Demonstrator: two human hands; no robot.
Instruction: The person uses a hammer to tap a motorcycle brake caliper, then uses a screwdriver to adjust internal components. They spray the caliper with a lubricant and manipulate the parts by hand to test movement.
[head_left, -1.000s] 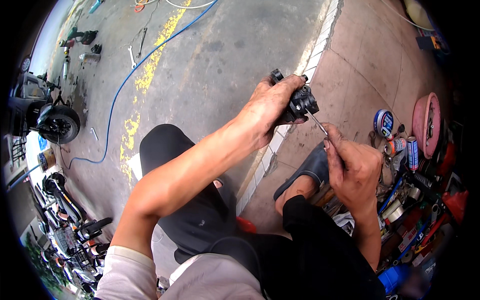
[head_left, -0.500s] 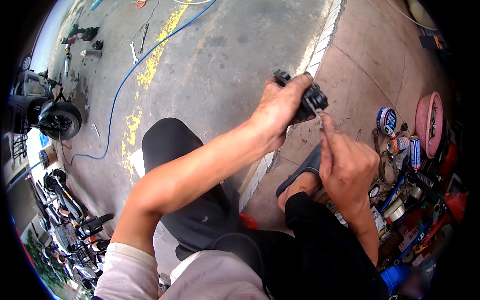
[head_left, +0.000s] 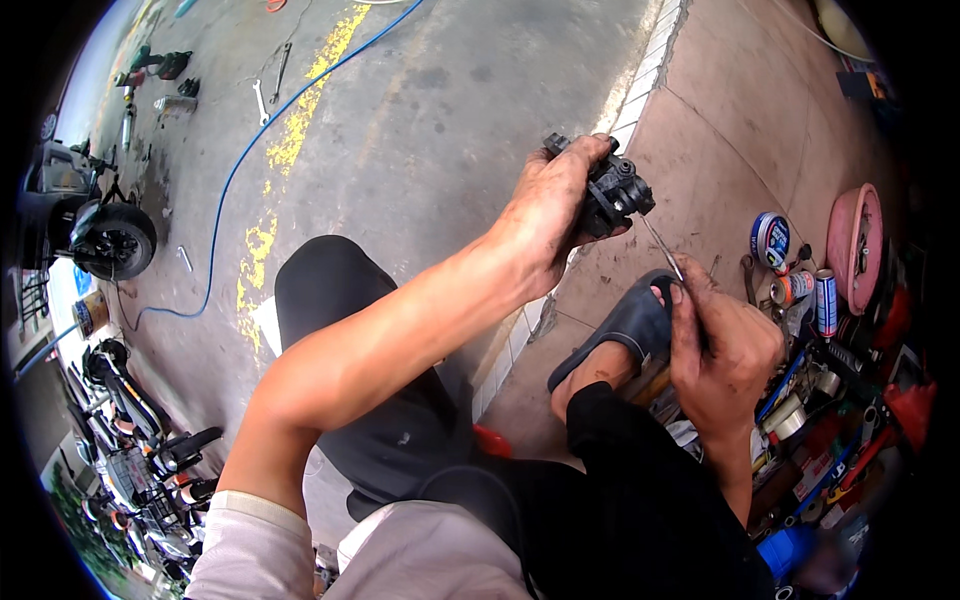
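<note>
My left hand (head_left: 560, 195) is wrapped round a black mechanical part, which looks like a brake caliper (head_left: 618, 192), held up over the tiled edge. The fingers on its underside are mostly hidden. To the lower right, my right hand (head_left: 725, 335) pinches a thin metal pick (head_left: 661, 246) between thumb and forefinger. Its tip points up at the caliper's lower end, close to it; whether they touch I cannot tell. Below the pick is my foot in a dark sandal (head_left: 635, 320).
On the right lie a pink basin (head_left: 855, 250), a round tin (head_left: 771, 240), a blue spray can (head_left: 826, 303) and a heap of tools. A blue hose (head_left: 225, 205) crosses the concrete, with wrenches (head_left: 262, 103) beside it. Motorcycles (head_left: 115, 240) stand at the left.
My right hand has drawn back down and to the right, so more of the pick shows between it and the caliper. My left hand has turned the caliper slightly.
</note>
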